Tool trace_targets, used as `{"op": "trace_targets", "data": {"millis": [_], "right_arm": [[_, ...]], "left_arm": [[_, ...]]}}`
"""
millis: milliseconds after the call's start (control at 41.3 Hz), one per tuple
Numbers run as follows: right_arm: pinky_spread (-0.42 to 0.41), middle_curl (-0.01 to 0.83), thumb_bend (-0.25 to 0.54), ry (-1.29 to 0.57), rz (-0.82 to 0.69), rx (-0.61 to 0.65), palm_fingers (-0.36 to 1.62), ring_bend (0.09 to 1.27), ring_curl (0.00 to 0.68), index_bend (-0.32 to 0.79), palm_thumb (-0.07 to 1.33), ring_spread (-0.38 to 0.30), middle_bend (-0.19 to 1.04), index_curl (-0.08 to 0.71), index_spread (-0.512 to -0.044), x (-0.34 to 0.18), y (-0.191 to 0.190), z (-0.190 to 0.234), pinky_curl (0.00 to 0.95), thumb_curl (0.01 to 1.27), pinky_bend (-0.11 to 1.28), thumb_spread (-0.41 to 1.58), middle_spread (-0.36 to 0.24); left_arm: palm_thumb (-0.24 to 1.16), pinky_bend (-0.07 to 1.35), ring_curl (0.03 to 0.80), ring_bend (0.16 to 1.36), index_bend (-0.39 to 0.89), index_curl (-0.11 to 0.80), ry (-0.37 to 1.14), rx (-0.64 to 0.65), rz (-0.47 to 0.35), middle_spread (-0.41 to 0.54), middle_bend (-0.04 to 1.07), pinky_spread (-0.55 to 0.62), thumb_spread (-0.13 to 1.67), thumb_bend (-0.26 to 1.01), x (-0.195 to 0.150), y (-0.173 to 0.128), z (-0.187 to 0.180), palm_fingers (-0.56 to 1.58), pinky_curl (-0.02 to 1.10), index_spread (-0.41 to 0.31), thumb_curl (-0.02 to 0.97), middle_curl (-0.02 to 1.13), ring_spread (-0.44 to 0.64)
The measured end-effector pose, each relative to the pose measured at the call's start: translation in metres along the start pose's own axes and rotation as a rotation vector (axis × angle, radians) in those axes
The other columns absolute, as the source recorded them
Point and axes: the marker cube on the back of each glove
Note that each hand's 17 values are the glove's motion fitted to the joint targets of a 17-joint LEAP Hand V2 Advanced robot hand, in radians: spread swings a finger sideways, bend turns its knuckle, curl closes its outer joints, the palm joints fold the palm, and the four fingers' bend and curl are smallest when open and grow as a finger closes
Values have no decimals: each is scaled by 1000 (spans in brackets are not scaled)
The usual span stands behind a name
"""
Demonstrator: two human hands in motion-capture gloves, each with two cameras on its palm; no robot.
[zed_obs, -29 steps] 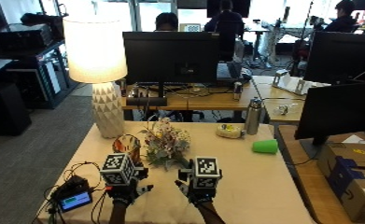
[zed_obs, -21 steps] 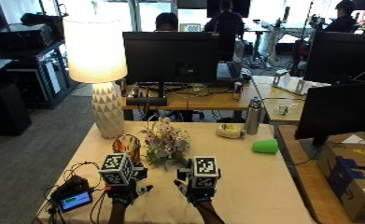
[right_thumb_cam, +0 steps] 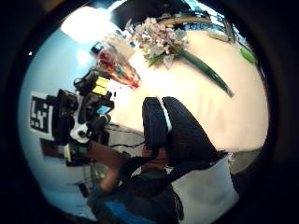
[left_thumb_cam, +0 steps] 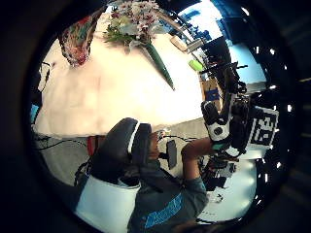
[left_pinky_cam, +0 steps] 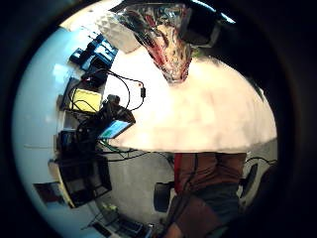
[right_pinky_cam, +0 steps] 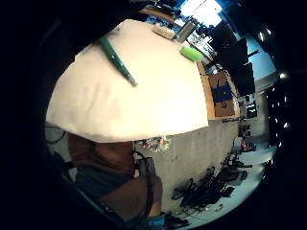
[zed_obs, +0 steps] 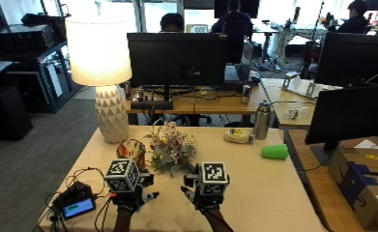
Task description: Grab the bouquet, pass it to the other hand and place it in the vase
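Two gloved hands hover over the near edge of the table [zed_obs: 266,193] in the outside view, the left hand [zed_obs: 129,199] at seven o'clock of the bouquet [zed_obs: 170,147] and the right hand [zed_obs: 204,199] at five o'clock of it. Neither touches the flowers. The bouquet lies on the tabletop, its blooms just beside the vase [zed_obs: 131,151], which stands at its nine o'clock. A lit lamp [zed_obs: 103,72] stands at eleven o'clock of the vase, a green cup [zed_obs: 275,152] lies at three o'clock of the bouquet, well apart, and a metal bottle [zed_obs: 262,121] stands beyond it. A small device with a screen [zed_obs: 77,208] sits at the table's left near corner. From here I cannot tell how either hand's fingers stand.

Left little-finger view: the vase [left_pinky_cam: 166,42] stands on the tabletop, the device [left_pinky_cam: 114,126] near the edge.

Left thumb view: a curled left thumb [left_thumb_cam: 121,145] holds nothing; the bouquet [left_thumb_cam: 133,22] lies flat beside the vase [left_thumb_cam: 77,36], its green stem [left_thumb_cam: 160,65] pointing away from the blooms. The right hand [left_thumb_cam: 226,128] hangs off the table edge.

Right little-finger view: only the stem [right_pinky_cam: 117,60] and the cup [right_pinky_cam: 192,52] show on the table.

Right thumb view: a loosely curled right thumb [right_thumb_cam: 175,135] grips nothing; the bouquet [right_thumb_cam: 159,39] lies beyond it, and the left hand [right_thumb_cam: 81,123] is empty too.
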Motion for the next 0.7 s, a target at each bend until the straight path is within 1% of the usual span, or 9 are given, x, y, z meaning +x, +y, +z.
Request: {"op": "trace_targets", "data": {"millis": [121, 363, 436, 484, 508, 533, 605, 654, 702], "right_arm": [[360, 252, 65, 7, 3, -4, 134, 291, 175, 136, 398, 226, 213, 200, -363, 4, 1, -1, 288, 227, 513, 1190, 98], [363, 279, 17, 33, -38, -27, 101, 309, 199, 117, 413, 230, 210, 207, -366, 20, -11, 6, 311, 250, 532, 1203, 104], [363, 283, 1, 58, -40, -38, 80, 320, 207, 110, 415, 235, 200, 205, -365, 32, -22, 13, 320, 256, 548, 1202, 106], [364, 280, -13, 70, -43, -53, 12, 314, 210, 81, 407, 239, 176, 196, -363, 44, -33, 21, 337, 257, 595, 1195, 107], [364, 280, -16, 67, -46, -61, -3, 320, 215, 85, 405, 238, 173, 196, -363, 50, -39, 27, 343, 257, 610, 1192, 107], [367, 275, -23, 59, -50, -72, -58, 313, 214, 63, 395, 242, 160, 186, -365, 57, -46, 33, 352, 256, 641, 1184, 113], [365, 266, -30, 22, -57, -108, -116, 298, 209, 55, 377, 247, 148, 166, -360, 72, -67, 54, 362, 254, 694, 1167, 118], [364, 266, -27, 3, -56, -124, -111, 301, 210, 64, 373, 249, 160, 159, -359, 78, -78, 67, 362, 255, 702, 1161, 120], [362, 257, -27, -16, -52, -142, -141, 295, 209, 62, 367, 251, 147, 151, -351, 84, -91, 83, 371, 255, 726, 1150, 122]], "left_arm": [[265, 487, 258, 596, 129, 198, 4, -4, 0, 58, 187, 396, 972, -26, -1, -1, 2, 312, 282, -82, 237, 257, 211], [261, 490, 269, 605, 127, 218, 3, 1, -3, 59, 187, 399, 982, -27, -4, -2, 1, 301, 300, -82, 257, 280, 212], [259, 490, 271, 607, 127, 223, 7, 2, -8, 59, 187, 399, 983, -27, -3, -1, 0, 298, 304, -82, 262, 285, 212], [259, 490, 273, 608, 127, 225, 10, 8, -10, 61, 187, 399, 984, -27, -4, -2, 1, 297, 306, -80, 264, 289, 212], [258, 490, 273, 608, 127, 227, 10, 11, -11, 62, 186, 400, 984, -27, -4, -3, 2, 296, 308, -80, 266, 290, 212], [258, 490, 274, 609, 127, 228, 11, 15, -12, 62, 186, 400, 984, -27, -4, -4, 3, 296, 309, -79, 267, 292, 212], [257, 497, 277, 612, 130, 232, 15, 21, -13, 76, 173, 400, 985, -27, -3, -6, 6, 283, 314, -79, 270, 291, 219], [257, 503, 280, 617, 131, 235, 16, 22, -12, 82, 169, 400, 985, -27, -2, -7, 8, 276, 318, -79, 273, 291, 221], [256, 504, 280, 619, 131, 237, 13, 23, -10, 85, 170, 400, 986, -27, -1, -8, 8, 275, 320, -79, 274, 291, 222]]}}
